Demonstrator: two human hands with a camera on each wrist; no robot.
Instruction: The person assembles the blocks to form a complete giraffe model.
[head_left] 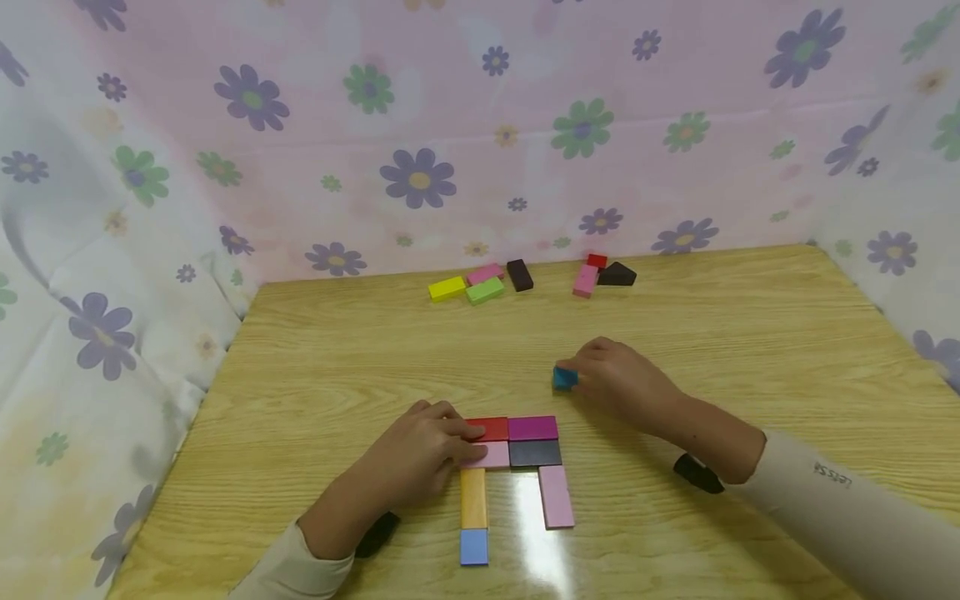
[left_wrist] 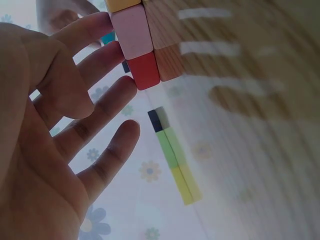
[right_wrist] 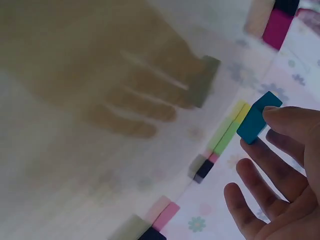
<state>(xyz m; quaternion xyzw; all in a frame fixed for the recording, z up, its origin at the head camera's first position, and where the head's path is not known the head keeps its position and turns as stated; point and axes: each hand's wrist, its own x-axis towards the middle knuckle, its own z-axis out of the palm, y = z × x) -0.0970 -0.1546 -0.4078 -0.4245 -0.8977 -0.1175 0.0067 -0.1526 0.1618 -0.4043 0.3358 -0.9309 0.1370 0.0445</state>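
Observation:
My right hand (head_left: 626, 385) pinches a small teal-blue block (head_left: 565, 378) between thumb and fingers; the right wrist view shows the block (right_wrist: 259, 117) apart from the table surface. Fingertips of my left hand (head_left: 416, 454) rest on a red block (head_left: 491, 429) and a light pink block (head_left: 495, 455), its fingers fairly straight. Beside these lie a magenta block (head_left: 533, 427) and a dark grey block (head_left: 536, 453), all four touching. Below them extend an orange block (head_left: 473, 497) with a light blue block (head_left: 474, 547) at its end, and another pink block (head_left: 556, 497).
Along the table's back lie a yellow block (head_left: 447, 289), a green block (head_left: 485, 291), a pink block (head_left: 484, 274) and a black block (head_left: 520, 275). Further right are a small red block (head_left: 597, 261), a pink block (head_left: 586, 282) and a black angled block (head_left: 618, 274). Flowered cloth (head_left: 420, 108) stands behind.

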